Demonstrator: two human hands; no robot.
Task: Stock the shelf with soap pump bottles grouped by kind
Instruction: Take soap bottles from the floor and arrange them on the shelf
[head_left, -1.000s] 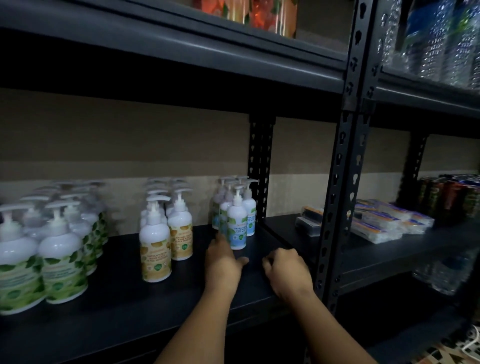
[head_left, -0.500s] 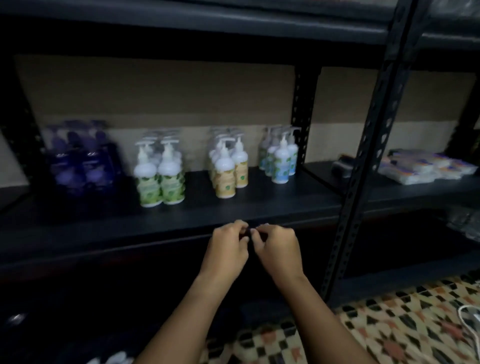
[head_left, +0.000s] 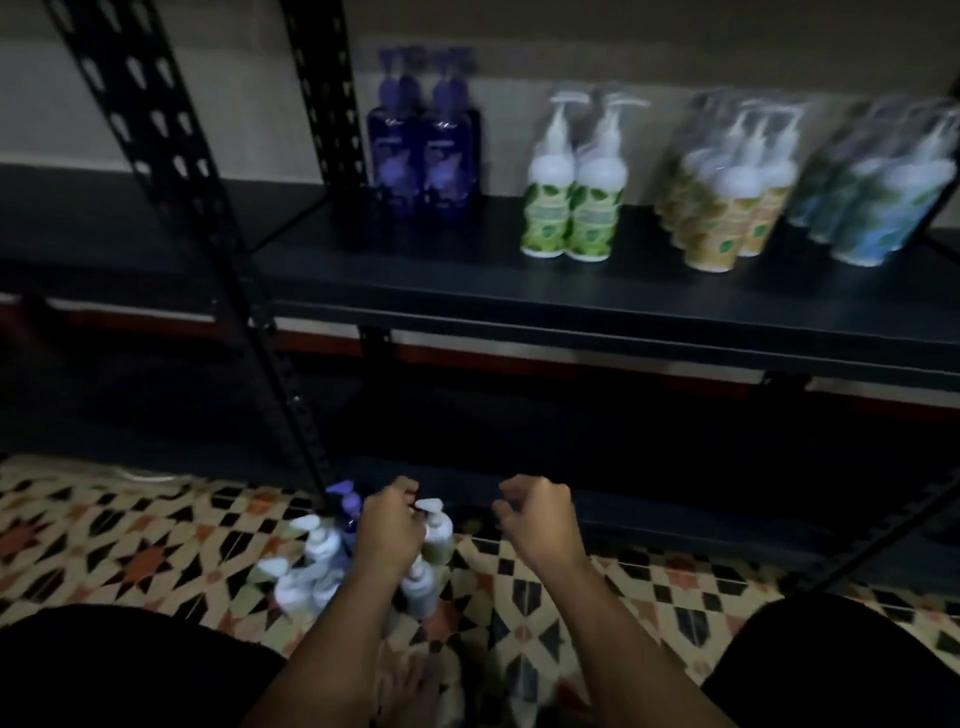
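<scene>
Several soap pump bottles (head_left: 311, 561) stand on the patterned floor below the shelf, white ones and a purple-capped one (head_left: 345, 506). My left hand (head_left: 389, 527) is down among them, its fingers curled around the pump neck of a white bottle (head_left: 439, 535). My right hand (head_left: 535, 514) hovers to the right of that bottle, fingers loosely curled and holding nothing. On the dark shelf (head_left: 571, 306) above stand four groups: purple bottles (head_left: 423, 156), green-leaf bottles (head_left: 571, 208), yellow-label bottles (head_left: 727, 218) and blue-label bottles (head_left: 878, 208).
A black perforated upright (head_left: 171, 171) runs diagonally from top left down to the floor beside the floor bottles. A lower dark shelf (head_left: 675, 514) lies just behind my hands. My dark-clothed knees (head_left: 130, 670) fill both bottom corners, and a bare foot (head_left: 421, 686) shows between my arms.
The view has dropped and swung left from shelf level to the floor. Both hands left the shelf edge and went down; the left one now grips a floor bottle.
</scene>
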